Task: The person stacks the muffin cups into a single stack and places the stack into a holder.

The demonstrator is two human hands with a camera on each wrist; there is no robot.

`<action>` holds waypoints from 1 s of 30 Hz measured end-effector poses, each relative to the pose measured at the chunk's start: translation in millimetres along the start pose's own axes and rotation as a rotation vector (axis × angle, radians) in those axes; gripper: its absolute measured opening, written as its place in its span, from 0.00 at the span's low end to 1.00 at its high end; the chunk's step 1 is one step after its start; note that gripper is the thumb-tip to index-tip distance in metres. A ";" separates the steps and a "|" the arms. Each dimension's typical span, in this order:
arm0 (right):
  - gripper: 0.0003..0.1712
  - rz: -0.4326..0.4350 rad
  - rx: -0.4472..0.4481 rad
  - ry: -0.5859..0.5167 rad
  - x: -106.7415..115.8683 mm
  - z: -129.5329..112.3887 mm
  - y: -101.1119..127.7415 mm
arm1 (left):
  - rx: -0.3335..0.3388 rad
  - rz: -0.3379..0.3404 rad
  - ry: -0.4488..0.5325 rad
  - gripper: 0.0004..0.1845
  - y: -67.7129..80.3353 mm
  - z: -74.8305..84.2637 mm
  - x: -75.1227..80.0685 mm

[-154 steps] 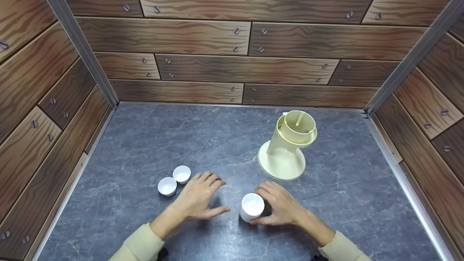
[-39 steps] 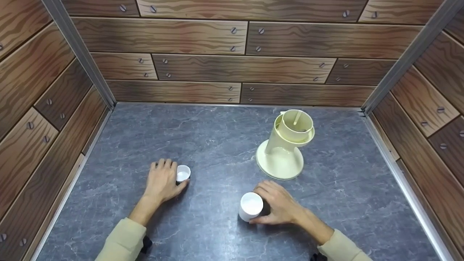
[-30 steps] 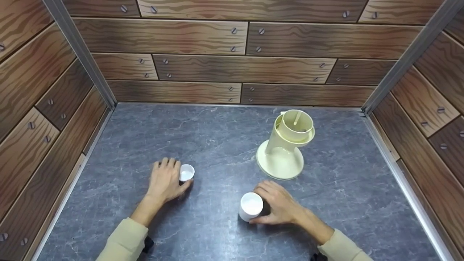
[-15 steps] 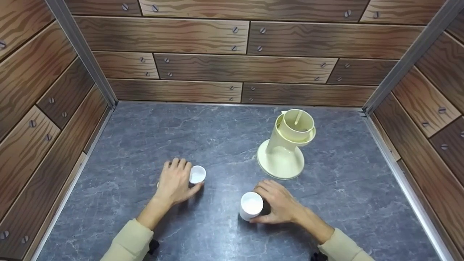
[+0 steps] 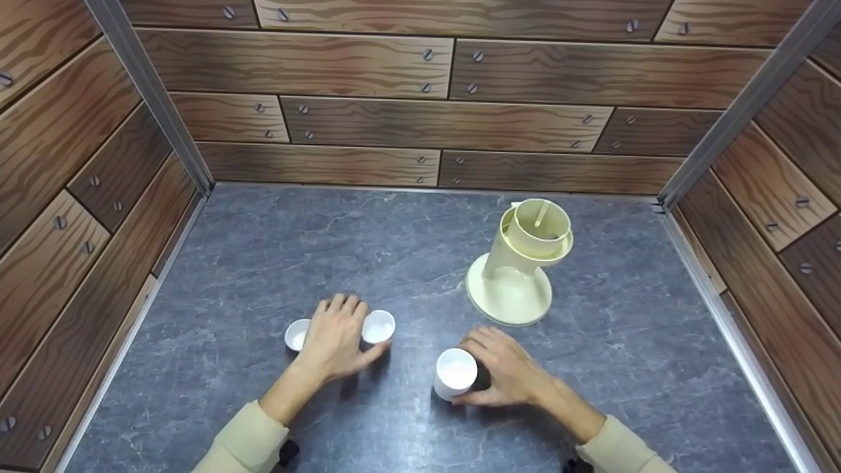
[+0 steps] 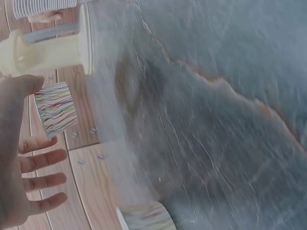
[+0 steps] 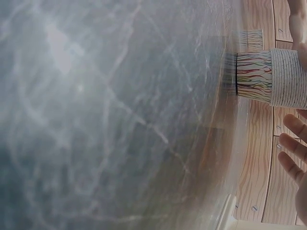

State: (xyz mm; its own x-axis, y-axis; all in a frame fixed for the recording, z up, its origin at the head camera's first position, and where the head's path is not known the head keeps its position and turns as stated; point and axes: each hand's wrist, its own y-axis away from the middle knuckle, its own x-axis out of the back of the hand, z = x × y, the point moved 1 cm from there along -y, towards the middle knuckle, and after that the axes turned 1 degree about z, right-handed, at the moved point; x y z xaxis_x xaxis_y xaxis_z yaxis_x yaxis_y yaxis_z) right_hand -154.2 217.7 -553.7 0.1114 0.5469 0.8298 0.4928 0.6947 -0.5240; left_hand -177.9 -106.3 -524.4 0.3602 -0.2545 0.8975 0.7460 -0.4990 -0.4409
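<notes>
My left hand (image 5: 336, 336) pinches a small white paper baking cup (image 5: 378, 326) between thumb and index finger. In the left wrist view this baking cup (image 6: 56, 109) shows coloured wavy lines and appears raised off the table; the other fingers are spread. A second baking cup (image 5: 297, 334) stands left of that hand, partly hidden behind it. My right hand (image 5: 502, 368) grips a stack of nested baking cups (image 5: 454, 376) standing upright on the table. In the right wrist view, many ridged rims show on the stack (image 7: 289, 79) above one patterned wall.
A pale yellow plastic stand (image 5: 509, 295) with a round base and an open cylinder on top stands behind my right hand. The table (image 5: 315, 243) is dark grey and marbled. Wood-patterned walls (image 5: 368, 125) enclose its back and sides.
My left hand went left to the two separate baking cups, took hold of one and has carried it right, towards the stack. The other is visible again. My right hand stays on the stack.
</notes>
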 end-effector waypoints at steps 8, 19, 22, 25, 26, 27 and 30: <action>0.41 -0.001 -0.004 0.005 -0.9 -0.5 0.4 | -0.012 -0.004 0.051 0.33 -0.2 14.2 -0.4; 0.41 0.036 0.012 -0.026 0.1 -0.3 -0.8 | -0.052 0.009 0.086 0.34 -5.0 36.4 9.4; 0.40 0.040 0.011 -0.025 0.1 -0.4 -0.8 | -0.057 0.009 0.098 0.34 -6.4 41.3 12.5; 0.40 0.035 0.010 -0.018 0.0 -0.5 -0.9 | -0.069 0.032 0.113 0.34 -7.2 45.1 15.3; 0.41 0.034 0.011 -0.014 0.1 -0.5 -0.8 | -0.075 0.043 0.120 0.34 -7.3 46.1 15.8; 0.41 0.033 0.012 -0.009 0.2 -0.4 -0.8 | -0.080 0.055 0.130 0.34 -7.6 47.1 16.7; 0.41 0.037 0.013 -0.005 0.7 0.2 -1.2 | -0.093 0.092 0.165 0.34 -9.0 49.7 19.4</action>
State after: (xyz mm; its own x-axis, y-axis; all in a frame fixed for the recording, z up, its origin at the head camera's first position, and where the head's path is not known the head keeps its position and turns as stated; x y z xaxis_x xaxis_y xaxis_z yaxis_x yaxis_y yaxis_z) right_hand -154.9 217.3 -552.6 0.1254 0.5746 0.8088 0.4769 0.6800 -0.5570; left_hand -149.9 -65.6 -502.5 0.3217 -0.4310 0.8431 0.6566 -0.5400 -0.5266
